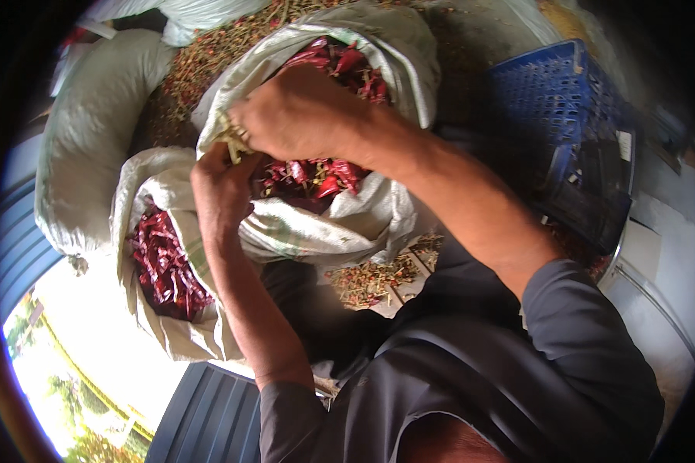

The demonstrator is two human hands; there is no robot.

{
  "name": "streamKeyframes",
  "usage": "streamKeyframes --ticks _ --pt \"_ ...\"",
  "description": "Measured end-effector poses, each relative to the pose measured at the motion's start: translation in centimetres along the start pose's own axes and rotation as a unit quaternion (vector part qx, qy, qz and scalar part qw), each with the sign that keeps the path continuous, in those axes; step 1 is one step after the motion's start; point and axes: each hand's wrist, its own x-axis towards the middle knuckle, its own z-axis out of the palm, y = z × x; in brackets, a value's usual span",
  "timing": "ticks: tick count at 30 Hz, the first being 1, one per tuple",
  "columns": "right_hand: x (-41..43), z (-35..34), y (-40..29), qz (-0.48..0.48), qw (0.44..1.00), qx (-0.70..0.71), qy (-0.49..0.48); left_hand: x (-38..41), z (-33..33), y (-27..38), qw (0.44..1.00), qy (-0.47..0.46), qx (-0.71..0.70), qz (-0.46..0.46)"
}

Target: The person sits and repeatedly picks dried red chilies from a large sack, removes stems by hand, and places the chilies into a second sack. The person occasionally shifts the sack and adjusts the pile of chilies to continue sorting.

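Observation:
A large white woven sack [307,231] stands open before me, its rim rolled down, with dried red chillies [344,179] inside. Over its left side both my hands meet. Pale chilli stems [236,142] stick out between my fingers, and my right hand [301,113] grips them from above. Thumb and fingers of my left hand [223,182] pinch the lower end of the same bunch. Whether a chilli pod is in either grip cannot be made out. Beside my left forearm, a smaller open sack [165,194] holds more dried red chillies [168,266].
A full, closed white sack [95,133] leans at the left. To the right, a blue plastic crate [536,87] stands tilted. Loose stems and chilli bits [376,280] litter the floor. A blue-grey ribbed panel [208,414] is at the lower left.

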Motion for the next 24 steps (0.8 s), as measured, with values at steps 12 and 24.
streamKeyframes --ticks 12,24 --pt "0.8 0.3 -1.3 0.231 0.896 0.357 0.125 0.0 1.5 -0.8 0.929 0.018 -0.368 0.043" --pt "2.3 -2.6 -1.4 0.294 0.842 0.412 0.189 0.5 3.0 -2.5 0.866 -0.012 -0.494 0.071"
